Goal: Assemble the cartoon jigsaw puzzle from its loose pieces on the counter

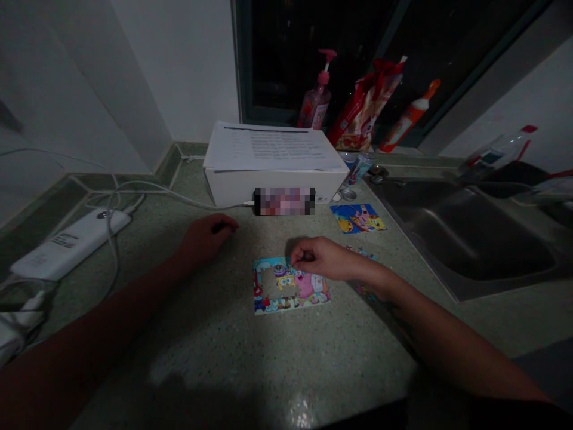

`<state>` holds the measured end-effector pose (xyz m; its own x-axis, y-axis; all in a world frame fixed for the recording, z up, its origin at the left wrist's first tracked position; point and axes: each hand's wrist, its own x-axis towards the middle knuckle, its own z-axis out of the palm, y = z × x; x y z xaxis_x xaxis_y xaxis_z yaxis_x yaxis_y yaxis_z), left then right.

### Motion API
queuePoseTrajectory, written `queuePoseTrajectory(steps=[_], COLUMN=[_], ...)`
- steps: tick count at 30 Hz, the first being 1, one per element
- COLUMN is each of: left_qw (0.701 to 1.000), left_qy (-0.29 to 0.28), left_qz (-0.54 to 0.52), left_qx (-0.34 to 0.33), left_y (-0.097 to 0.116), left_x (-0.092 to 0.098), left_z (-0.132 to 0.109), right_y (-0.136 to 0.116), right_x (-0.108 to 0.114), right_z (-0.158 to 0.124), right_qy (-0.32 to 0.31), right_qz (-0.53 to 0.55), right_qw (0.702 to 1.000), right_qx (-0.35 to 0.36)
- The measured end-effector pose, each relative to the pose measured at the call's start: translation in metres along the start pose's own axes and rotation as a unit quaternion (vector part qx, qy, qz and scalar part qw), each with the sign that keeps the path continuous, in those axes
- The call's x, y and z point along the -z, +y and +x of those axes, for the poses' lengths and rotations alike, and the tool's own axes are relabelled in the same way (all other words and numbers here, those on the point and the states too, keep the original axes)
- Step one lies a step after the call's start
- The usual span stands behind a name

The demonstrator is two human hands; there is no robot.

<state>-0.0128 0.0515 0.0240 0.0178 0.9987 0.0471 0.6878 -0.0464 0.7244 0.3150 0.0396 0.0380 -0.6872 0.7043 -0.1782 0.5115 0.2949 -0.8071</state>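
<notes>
A partly assembled cartoon jigsaw puzzle (304, 286) lies flat on the counter, with a gap left of its middle where bare surface shows. My right hand (316, 257) is over the puzzle's upper edge, thumb and fingertips pinched together. Whatever they hold, if anything, is too small to make out. Loose puzzle pieces (367, 294) lie partly hidden around my right wrist. Left of the puzzle, my left hand (208, 237) rests by the counter, fingers loosely curled with a gap at the thumb and nothing visible in it. A blue cartoon picture card (358, 218) lies beyond my right hand.
A phone (285, 201) on a cable leans against a white box (233, 186) topped with printed paper (277, 148). At left lies a white power strip (67, 245) with looping cables. A metal sink (474, 233) is at right. Behind stand a pump bottle (316, 104) and red bag (364, 107).
</notes>
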Motion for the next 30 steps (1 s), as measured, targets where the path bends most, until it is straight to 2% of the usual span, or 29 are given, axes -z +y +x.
queuePoseTrajectory(steps=[30], left_qw=[1.000], left_qy=[-0.004], left_qz=[0.006], left_qx=[0.004], left_y=[-0.0037], left_x=[-0.0016], left_z=[0.0012], right_y=[-0.0044], right_x=[-0.0033], right_z=[-0.0018], right_qy=[0.010], right_qz=[-0.046], right_qw=[0.999], right_qx=[-0.004])
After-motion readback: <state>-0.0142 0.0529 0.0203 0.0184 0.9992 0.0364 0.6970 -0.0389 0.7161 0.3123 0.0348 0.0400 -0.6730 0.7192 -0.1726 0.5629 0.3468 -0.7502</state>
